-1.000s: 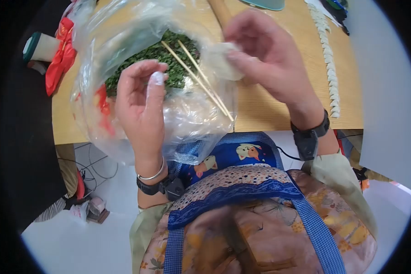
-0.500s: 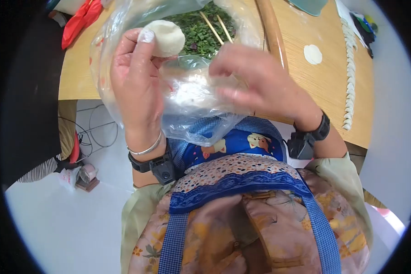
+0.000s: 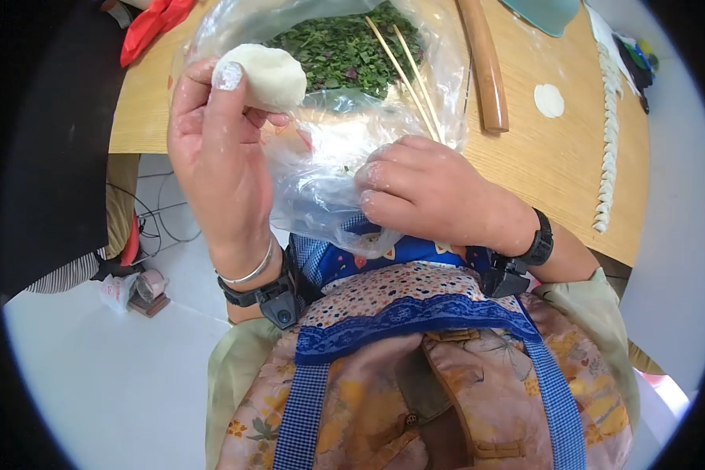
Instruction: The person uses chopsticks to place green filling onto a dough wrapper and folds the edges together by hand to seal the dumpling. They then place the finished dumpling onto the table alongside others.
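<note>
My left hand [image 3: 219, 149], raised over the left side of the plastic bag, pinches a round white dough wrapper [image 3: 270, 78] between thumb and fingers. The thumb is dusted with flour. My right hand [image 3: 427, 188] is closed on the near edge of the clear plastic bag [image 3: 313, 168], its fingertips hidden from above. Inside the bag lies chopped green leafy filling [image 3: 337, 55]. A pair of chopsticks [image 3: 403, 66] rests in the filling, with the near ends lying just beyond my right hand.
A wooden rolling pin [image 3: 486, 70] lies right of the bag. Farther right are a flat dough wrapper [image 3: 549, 100] and a long row of overlapping dough pieces [image 3: 609, 149]. A teal bowl [image 3: 544, 16] stands at the back, a red bag [image 3: 155, 30] at the far left.
My right hand has come down and nearer to me, from over the chopsticks onto the bag's near edge. My left hand, still holding the wrapper, has shifted slightly left.
</note>
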Available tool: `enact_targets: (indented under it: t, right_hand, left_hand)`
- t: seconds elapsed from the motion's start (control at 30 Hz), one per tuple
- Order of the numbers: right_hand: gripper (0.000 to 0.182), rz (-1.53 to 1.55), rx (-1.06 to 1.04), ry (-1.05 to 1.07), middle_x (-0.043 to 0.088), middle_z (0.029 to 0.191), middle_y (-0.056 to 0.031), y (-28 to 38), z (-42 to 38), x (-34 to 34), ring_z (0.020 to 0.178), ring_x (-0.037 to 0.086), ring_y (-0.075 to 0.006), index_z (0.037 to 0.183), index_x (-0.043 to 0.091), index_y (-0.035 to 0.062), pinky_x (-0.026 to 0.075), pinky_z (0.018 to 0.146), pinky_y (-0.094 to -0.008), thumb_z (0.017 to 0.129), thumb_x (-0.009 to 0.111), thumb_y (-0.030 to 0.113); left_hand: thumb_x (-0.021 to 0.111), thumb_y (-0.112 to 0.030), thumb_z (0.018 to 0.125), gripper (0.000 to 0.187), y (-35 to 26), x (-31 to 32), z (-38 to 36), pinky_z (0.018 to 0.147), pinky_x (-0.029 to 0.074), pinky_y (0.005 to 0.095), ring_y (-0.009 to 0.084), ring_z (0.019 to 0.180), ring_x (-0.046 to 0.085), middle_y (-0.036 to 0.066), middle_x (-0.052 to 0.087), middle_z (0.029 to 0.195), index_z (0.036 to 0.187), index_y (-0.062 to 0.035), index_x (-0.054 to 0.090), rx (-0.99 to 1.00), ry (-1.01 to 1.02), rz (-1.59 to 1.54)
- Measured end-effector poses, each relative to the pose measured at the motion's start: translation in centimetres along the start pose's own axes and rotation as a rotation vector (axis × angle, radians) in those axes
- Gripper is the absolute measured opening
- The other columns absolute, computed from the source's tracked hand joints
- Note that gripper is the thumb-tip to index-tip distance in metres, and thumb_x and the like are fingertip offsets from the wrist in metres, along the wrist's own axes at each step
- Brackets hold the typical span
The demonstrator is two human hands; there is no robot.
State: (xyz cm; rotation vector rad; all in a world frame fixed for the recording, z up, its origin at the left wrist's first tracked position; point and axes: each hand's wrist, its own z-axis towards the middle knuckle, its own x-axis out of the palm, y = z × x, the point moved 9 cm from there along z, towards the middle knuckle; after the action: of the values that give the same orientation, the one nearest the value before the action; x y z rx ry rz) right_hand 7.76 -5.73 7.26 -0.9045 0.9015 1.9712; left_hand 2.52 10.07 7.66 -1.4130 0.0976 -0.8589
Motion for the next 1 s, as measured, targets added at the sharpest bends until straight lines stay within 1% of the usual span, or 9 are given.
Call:
enact_targets:
  t: [0.27, 0.37, 0.53, 0.67, 0.77, 0.83, 0.87, 0.93, 1.0]
  right_hand:
    - [0.011, 0.191, 0.046, -0.110, 0.052, 0.077, -0.0072, -0.1, 0.7, -2.4, 0.074, 0.054, -0.0256, 0.080, 0.056, 0.0063, 0.044, 0.066, -0.0364, 0.078, 0.062, 0.015]
    - [0.013, 0.166, 0.069, -0.169, 0.055, 0.081, -0.0081, -0.5, 1.4, -3.5, 0.072, 0.056, -0.0263, 0.082, 0.058, 0.0052, 0.046, 0.063, -0.0363, 0.076, 0.065, 0.014]
    - [0.018, 0.068, -0.002, -0.490, 0.060, 0.092, -0.0141, -0.1, 2.0, -6.9, 0.070, 0.060, -0.0292, 0.087, 0.060, 0.0018, 0.050, 0.055, -0.0353, 0.072, 0.067, 0.008]
    - [0.018, 0.044, -0.019, -0.477, 0.059, 0.091, -0.0154, -0.1, 2.4, -7.5, 0.070, 0.061, -0.0296, 0.088, 0.060, 0.0007, 0.051, 0.056, -0.0347, 0.073, 0.068, 0.006]
    - [0.021, 0.183, 0.031, -0.520, 0.059, 0.092, -0.0172, -0.9, 1.9, -7.0, 0.068, 0.061, -0.0306, 0.090, 0.061, 0.0001, 0.051, 0.055, -0.0350, 0.071, 0.070, 0.004]
    - [0.024, 0.189, -0.109, -0.637, 0.061, 0.093, -0.0185, -0.1, 1.2, -7.5, 0.069, 0.062, -0.0314, 0.091, 0.061, -0.0004, 0.050, 0.053, -0.0368, 0.069, 0.070, 0.002]
    - [0.024, 0.187, -0.108, -0.638, 0.061, 0.093, -0.0185, 0.1, 1.0, -8.0, 0.069, 0.062, -0.0314, 0.091, 0.061, -0.0004, 0.050, 0.053, -0.0368, 0.069, 0.070, 0.002]
    - [0.023, 0.391, 0.146, -0.383, 0.062, 0.095, -0.0212, -1.2, 1.8, -7.2, 0.086, 0.065, -0.0360, 0.099, 0.060, -0.0020, 0.054, 0.076, -0.0447, 0.076, 0.060, -0.001]
    - [0.019, 0.317, 0.037, -0.385, 0.062, 0.094, -0.0188, 0.0, 1.5, -7.5, 0.083, 0.065, -0.0337, 0.094, 0.060, 0.0001, 0.054, 0.070, -0.0427, 0.075, 0.062, 0.001]
  left_hand:
    - [0.053, -0.014, 0.096, 0.015, -1.3, 0.1, -0.8, 0.062, 0.049, 0.0268, 0.0130, 0.079, 0.063, 0.009, 0.065, 0.095, 0.103, -0.0001, 0.054, 0.048, 0.018, 0.019]
    - [0.052, -0.013, 0.096, 0.015, -2.3, 0.5, -0.8, 0.061, 0.049, 0.0271, 0.0151, 0.079, 0.063, 0.011, 0.065, 0.097, 0.104, 0.0000, 0.054, 0.083, 0.054, -0.033]
    - [0.050, -0.012, 0.097, 0.017, -4.4, 1.5, -0.9, 0.062, 0.048, 0.0264, 0.0159, 0.081, 0.063, 0.012, 0.064, 0.099, 0.109, -0.0002, 0.051, 0.149, 0.097, -0.094]
    - [0.048, -0.013, 0.097, 0.019, -5.0, 1.9, -1.0, 0.064, 0.049, 0.0258, 0.0153, 0.083, 0.064, 0.011, 0.063, 0.097, 0.112, -0.0006, 0.049, 0.167, 0.077, -0.120]
    - [0.049, -0.012, 0.097, 0.019, -4.6, 1.6, -1.0, 0.065, 0.051, 0.0263, 0.0162, 0.085, 0.065, 0.011, 0.064, 0.097, 0.111, -0.0009, 0.049, 0.145, 0.083, -0.107]
    - [0.051, -0.012, 0.096, 0.018, -4.2, 1.2, -0.9, 0.062, 0.051, 0.0276, 0.0185, 0.085, 0.065, 0.016, 0.063, 0.105, 0.111, -0.0016, 0.050, 0.143, 0.065, -0.120]
    - [0.053, -0.012, 0.095, 0.018, -4.1, 0.9, -0.8, 0.059, 0.052, 0.0289, 0.0209, 0.085, 0.065, 0.021, 0.062, 0.113, 0.110, -0.0022, 0.050, 0.142, 0.044, -0.130]
    - [0.053, -0.012, 0.095, 0.018, -4.0, 1.0, -0.9, 0.059, 0.052, 0.0290, 0.0209, 0.085, 0.065, 0.022, 0.061, 0.114, 0.110, -0.0023, 0.050, 0.139, 0.038, -0.132]
    - [0.053, -0.012, 0.095, 0.018, -3.9, 0.9, -1.0, 0.059, 0.052, 0.0292, 0.0210, 0.085, 0.065, 0.022, 0.061, 0.114, 0.110, -0.0025, 0.050, 0.133, 0.029, -0.131]
